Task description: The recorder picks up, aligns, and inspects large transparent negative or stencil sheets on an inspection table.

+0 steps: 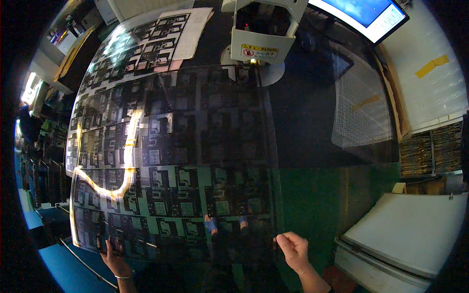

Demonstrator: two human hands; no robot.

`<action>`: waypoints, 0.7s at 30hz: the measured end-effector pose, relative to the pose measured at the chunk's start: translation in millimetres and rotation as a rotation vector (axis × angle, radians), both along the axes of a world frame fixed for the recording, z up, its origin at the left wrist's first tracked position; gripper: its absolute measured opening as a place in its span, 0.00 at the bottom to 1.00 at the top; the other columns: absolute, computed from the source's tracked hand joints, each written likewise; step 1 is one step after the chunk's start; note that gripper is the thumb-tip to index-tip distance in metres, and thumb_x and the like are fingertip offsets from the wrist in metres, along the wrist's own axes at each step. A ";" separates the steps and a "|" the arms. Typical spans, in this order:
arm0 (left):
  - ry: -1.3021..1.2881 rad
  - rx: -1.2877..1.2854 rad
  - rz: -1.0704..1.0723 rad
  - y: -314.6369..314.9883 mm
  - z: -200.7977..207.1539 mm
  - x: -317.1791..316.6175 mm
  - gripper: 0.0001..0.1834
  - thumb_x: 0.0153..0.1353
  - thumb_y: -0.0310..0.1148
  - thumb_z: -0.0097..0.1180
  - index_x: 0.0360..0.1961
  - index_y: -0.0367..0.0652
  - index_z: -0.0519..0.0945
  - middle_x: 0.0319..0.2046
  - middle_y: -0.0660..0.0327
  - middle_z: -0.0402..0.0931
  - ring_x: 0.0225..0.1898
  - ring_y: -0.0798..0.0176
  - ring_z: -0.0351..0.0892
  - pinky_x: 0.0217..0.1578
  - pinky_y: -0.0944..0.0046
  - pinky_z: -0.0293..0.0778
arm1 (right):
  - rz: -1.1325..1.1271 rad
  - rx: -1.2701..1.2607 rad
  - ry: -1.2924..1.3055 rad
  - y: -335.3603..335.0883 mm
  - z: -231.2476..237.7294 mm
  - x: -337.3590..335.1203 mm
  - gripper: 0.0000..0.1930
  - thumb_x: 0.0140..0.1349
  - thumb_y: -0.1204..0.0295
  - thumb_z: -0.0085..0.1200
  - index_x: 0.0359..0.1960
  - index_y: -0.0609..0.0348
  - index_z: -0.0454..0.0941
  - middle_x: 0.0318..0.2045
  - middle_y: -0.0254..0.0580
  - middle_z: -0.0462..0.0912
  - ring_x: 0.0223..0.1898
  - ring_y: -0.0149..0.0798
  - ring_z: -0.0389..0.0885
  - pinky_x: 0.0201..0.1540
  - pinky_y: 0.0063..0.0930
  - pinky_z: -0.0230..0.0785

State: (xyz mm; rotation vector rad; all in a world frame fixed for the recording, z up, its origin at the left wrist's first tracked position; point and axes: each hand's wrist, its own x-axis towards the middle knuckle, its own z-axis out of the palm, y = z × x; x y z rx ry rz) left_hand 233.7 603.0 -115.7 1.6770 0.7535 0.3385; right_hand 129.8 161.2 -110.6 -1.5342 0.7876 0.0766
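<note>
A large, see-through film sheet (183,151) printed with rows of dark circuit patterns stretches in front of me, its far part over a dark table and its near part over the floor. At its near left edge my left hand (116,263) grips the border, thumb and fingers partly hidden by the film. My right hand (294,249) is closed in a pinch at the near right border. A bright curved glare crosses the left half of the film. Beyond it lies a white sheet (195,36) on the table, with more patterned film beside it.
A white machine head (264,44) with a warning label stands over the table's far side. A lit monitor (371,17) is at the far right. A white-topped cabinet (405,232) stands at the near right, below a rack of thin stacked items (430,151).
</note>
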 end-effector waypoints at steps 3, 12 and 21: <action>0.037 -0.128 0.038 -13.5 3.7 1.8 0.21 0.57 0.32 0.50 0.53 0.46 0.63 0.44 0.61 0.69 0.36 0.68 0.73 0.31 0.71 0.71 | 0.014 -0.077 0.027 -4.3 7.1 6.4 0.07 0.56 0.74 0.50 0.25 0.65 0.75 0.19 0.29 0.74 0.20 0.16 0.64 0.21 0.10 0.55; 0.074 -0.240 -0.089 -3.5 -3.8 -13.7 0.18 0.56 0.29 0.48 0.49 0.41 0.65 0.37 0.57 0.75 0.38 0.66 0.75 0.34 0.71 0.72 | -0.071 -0.078 0.019 -21.1 -3.7 0.2 0.08 0.57 0.73 0.49 0.25 0.66 0.75 0.22 0.33 0.75 0.22 0.20 0.69 0.25 0.13 0.60; 0.086 -0.242 -0.106 1.4 -9.9 -20.7 0.16 0.56 0.28 0.48 0.47 0.40 0.65 0.37 0.55 0.75 0.34 0.68 0.75 0.27 0.74 0.72 | -0.078 -0.089 0.015 -24.9 -8.6 3.5 0.08 0.57 0.73 0.49 0.24 0.66 0.74 0.20 0.33 0.74 0.22 0.21 0.68 0.25 0.13 0.60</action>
